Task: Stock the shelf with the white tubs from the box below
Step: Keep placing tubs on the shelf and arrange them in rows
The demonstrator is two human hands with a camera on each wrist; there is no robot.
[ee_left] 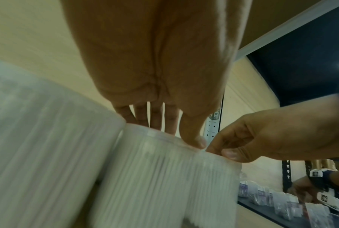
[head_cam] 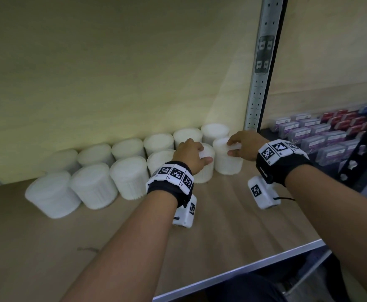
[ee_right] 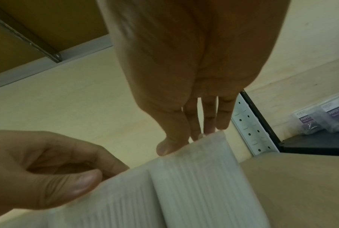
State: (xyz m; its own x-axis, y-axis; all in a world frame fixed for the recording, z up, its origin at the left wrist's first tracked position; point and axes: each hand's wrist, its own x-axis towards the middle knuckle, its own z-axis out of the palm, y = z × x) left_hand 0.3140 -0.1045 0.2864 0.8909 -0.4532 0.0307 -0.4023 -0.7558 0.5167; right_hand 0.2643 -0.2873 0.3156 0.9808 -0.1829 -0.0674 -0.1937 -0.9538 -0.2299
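Observation:
White ribbed tubs (head_cam: 91, 186) stand in two rows along the back of the wooden shelf (head_cam: 91, 247). My left hand (head_cam: 196, 152) grips the top of a front-row tub (head_cam: 205, 173), fingers over the lid and thumb at its front. My right hand (head_cam: 234, 147) grips the lid of the neighbouring tub (head_cam: 228, 164) at the row's right end. Both tubs stand upright on the shelf, side by side. The left wrist view shows my left hand (ee_left: 176, 132) on its tub (ee_left: 155, 169). The right wrist view shows my right hand (ee_right: 192, 138) on its tub (ee_right: 199, 177).
A perforated metal upright (head_cam: 258, 83) stands just right of the tubs. Beyond it, a dark shelf holds small purple and red boxes (head_cam: 322, 136). The shelf's metal front edge (head_cam: 243, 267) runs below my arms. Bare board lies in front of the tubs.

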